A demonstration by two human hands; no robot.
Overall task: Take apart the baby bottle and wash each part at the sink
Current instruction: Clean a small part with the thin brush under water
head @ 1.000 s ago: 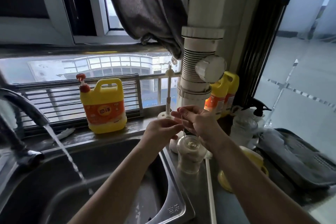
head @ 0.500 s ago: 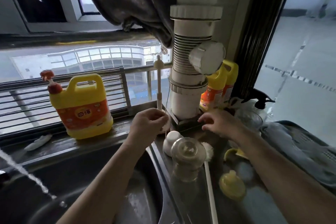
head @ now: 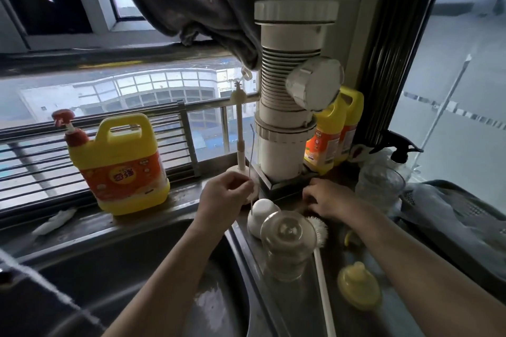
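My left hand [head: 227, 195] pinches a thin pale straw [head: 252, 145] that rises upright from its fingers, just in front of the brush stand [head: 240, 134]. My right hand [head: 330, 198] rests fingertips-down on the counter by the base of the white pipe, and I see nothing in it. The clear bottle body [head: 287, 246] stands upside down on the sink rim between my arms. A white rounded part [head: 261, 213] sits behind it. A long white bottle brush [head: 320, 262] lies beside it. A yellow cap [head: 358, 291] lies on the counter under my right forearm.
Water runs in a thin stream [head: 41, 280] into the steel sink [head: 131, 262] at the left. A yellow detergent jug [head: 120, 169] stands on the sill. A white pipe [head: 284, 123], yellow bottles [head: 330, 131], a spray bottle [head: 397, 154], a clear container [head: 380, 186] and a dark rack [head: 465, 216] crowd the right.
Both hands held the straw together above the bottle a second ago. My right hand has let go and dropped to the counter by the pipe; my left keeps the straw.
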